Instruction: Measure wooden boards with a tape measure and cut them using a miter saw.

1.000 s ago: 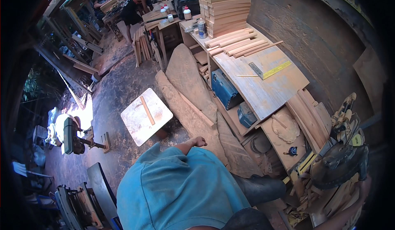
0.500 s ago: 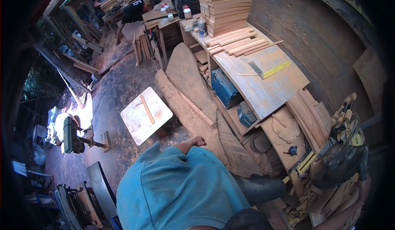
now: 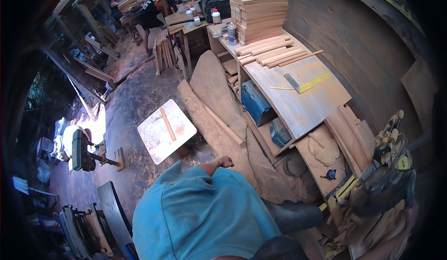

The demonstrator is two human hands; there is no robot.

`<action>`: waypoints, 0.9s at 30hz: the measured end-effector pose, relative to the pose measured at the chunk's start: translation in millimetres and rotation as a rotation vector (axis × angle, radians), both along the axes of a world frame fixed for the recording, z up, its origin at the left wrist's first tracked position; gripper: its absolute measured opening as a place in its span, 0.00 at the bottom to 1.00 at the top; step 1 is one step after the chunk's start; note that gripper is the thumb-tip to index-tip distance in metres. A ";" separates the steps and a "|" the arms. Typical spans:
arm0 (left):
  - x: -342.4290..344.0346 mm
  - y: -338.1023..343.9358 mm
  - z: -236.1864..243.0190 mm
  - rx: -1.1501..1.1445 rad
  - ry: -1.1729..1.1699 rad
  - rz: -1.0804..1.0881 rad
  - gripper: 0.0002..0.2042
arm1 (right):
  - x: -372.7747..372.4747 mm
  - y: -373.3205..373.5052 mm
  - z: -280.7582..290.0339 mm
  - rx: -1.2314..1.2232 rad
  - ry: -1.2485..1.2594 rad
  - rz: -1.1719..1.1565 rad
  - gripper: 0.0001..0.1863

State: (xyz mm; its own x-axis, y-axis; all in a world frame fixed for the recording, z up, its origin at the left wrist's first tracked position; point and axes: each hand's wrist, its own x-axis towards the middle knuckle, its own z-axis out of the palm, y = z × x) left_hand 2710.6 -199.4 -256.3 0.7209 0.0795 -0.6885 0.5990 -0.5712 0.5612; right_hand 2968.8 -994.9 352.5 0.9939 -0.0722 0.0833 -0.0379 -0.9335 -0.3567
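My left hand (image 3: 225, 162) is curled into a loose fist in front of my teal shirt, with nothing showing in it. Beyond it lies a square pale board (image 3: 156, 141) with a narrow wooden strip (image 3: 168, 124) on top. At the lower right edge my right forearm (image 3: 398, 239) reaches toward a dark, blurred object (image 3: 384, 195) beside a pile of wood pieces. The fingers of my right hand are too dim and hidden to make out there.
At the right, a workbench (image 3: 305, 106) carries stacked boards (image 3: 259, 18), wooden strips (image 3: 270, 53), a square ruler (image 3: 313, 82) and a spray can (image 3: 232, 33). Blue cases (image 3: 256, 102) sit beneath. A tape measure (image 3: 331, 174) lies nearer. Large sawdust-covered slabs (image 3: 212, 81) lean alongside. Another person (image 3: 151, 15) bends over a far table.
The view has shifted slightly, so the bench sits a little lower and farther right. Far off, the other person shows more. My left hand stays curled in the same place.
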 end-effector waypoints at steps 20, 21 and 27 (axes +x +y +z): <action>17.0 -4.1 7.5 0.021 -0.017 -0.029 0.25 | -9.8 2.9 3.7 0.029 0.076 -0.065 0.25; 21.5 -4.5 3.2 0.006 -0.032 -0.028 0.25 | -7.2 -14.6 -3.7 -0.005 0.002 -0.026 0.24; 29.1 -11.1 4.4 -0.021 -0.018 -0.003 0.25 | -16.9 21.1 7.0 0.041 -0.011 -0.057 0.25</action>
State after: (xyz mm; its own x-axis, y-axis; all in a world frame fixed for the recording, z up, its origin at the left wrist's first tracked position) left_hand 2739.7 -210.5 -251.9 0.7336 0.0634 -0.6766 0.5869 -0.5611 0.5838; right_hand 2951.9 -973.8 359.4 0.9871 -0.1323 0.0897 -0.0867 -0.9146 -0.3951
